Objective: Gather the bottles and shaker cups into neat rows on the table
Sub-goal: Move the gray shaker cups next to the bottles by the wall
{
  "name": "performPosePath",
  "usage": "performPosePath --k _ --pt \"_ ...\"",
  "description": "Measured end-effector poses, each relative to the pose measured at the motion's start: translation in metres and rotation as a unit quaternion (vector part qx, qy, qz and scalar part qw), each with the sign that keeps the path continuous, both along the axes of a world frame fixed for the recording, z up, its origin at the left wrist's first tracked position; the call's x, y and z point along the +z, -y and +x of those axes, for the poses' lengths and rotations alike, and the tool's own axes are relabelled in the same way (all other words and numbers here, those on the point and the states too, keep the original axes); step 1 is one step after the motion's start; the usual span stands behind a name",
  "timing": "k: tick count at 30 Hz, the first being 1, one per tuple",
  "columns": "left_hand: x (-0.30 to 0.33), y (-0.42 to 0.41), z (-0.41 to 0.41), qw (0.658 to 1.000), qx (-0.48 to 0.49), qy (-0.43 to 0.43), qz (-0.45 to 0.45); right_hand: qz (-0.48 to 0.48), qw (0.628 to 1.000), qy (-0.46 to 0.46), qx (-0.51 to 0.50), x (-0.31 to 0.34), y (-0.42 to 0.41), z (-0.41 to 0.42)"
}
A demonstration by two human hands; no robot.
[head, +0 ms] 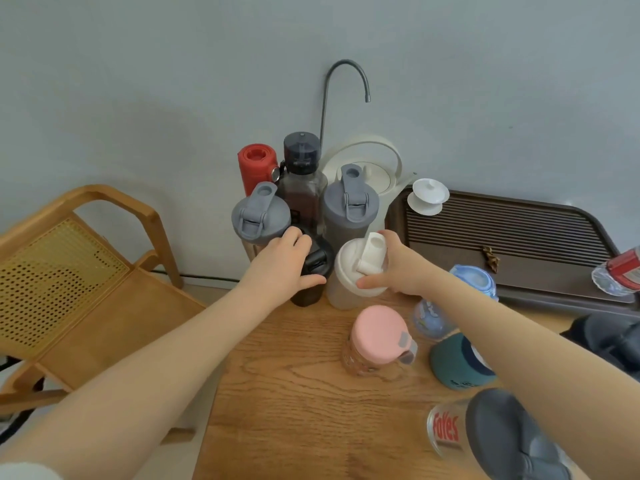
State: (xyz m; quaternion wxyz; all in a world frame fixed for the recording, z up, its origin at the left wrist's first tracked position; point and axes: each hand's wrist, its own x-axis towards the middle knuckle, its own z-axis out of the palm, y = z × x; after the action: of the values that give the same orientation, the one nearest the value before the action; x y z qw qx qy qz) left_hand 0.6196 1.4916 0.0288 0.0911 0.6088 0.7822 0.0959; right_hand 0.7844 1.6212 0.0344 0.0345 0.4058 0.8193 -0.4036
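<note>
Now both hands grip smooth plastic shakers (left hand black shaker, right hand white shaker).

Two bare forearms, uncovered from wrist to near the elbow. Bare left hand and bare right hand, no rings, watch or bands visible. Edge of a white fabric sleeve at the left arm's upper end.

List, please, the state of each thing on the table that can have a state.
black shaker: upright, gripped by left hand
white shaker: upright, flip cap shut, gripped by right hand
two grey-lid shakers: upright, caps shut
red bottle: upright
pink-lid bottle: upright, lid on
teal cup: tilted
</note>
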Motion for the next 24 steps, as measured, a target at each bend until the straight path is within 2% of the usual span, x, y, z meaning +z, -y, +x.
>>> performPosePath --k 3,5,10,14,17,21,24 --pt "0.001 -0.004 0.004 0.999 0.022 0.019 0.028 0.187 0.976 0.104 0.027 0.011 0.001 0.004" --pt "0.000 -0.007 0.010 0.999 0.014 0.022 0.025 0.273 0.954 0.109 0.067 0.015 0.007 0.009" --pt "-0.003 -0.016 0.013 0.998 -0.018 -0.064 -0.016 0.255 0.952 0.097 0.138 0.007 0.013 0.008" --pt "-0.003 -0.013 0.005 0.993 -0.038 -0.115 -0.008 0.314 0.924 0.131 0.173 0.003 0.018 0.001" --pt "0.002 -0.006 -0.006 0.995 -0.072 -0.067 0.019 0.336 0.912 0.158 0.176 0.002 0.025 -0.002" --pt "0.016 0.008 -0.040 0.992 -0.057 -0.026 0.110 0.286 0.942 0.132 0.115 0.016 0.022 -0.010" --pt "0.019 0.016 -0.076 0.997 -0.018 -0.023 0.067 0.278 0.942 0.165 0.093 0.022 0.024 -0.019"
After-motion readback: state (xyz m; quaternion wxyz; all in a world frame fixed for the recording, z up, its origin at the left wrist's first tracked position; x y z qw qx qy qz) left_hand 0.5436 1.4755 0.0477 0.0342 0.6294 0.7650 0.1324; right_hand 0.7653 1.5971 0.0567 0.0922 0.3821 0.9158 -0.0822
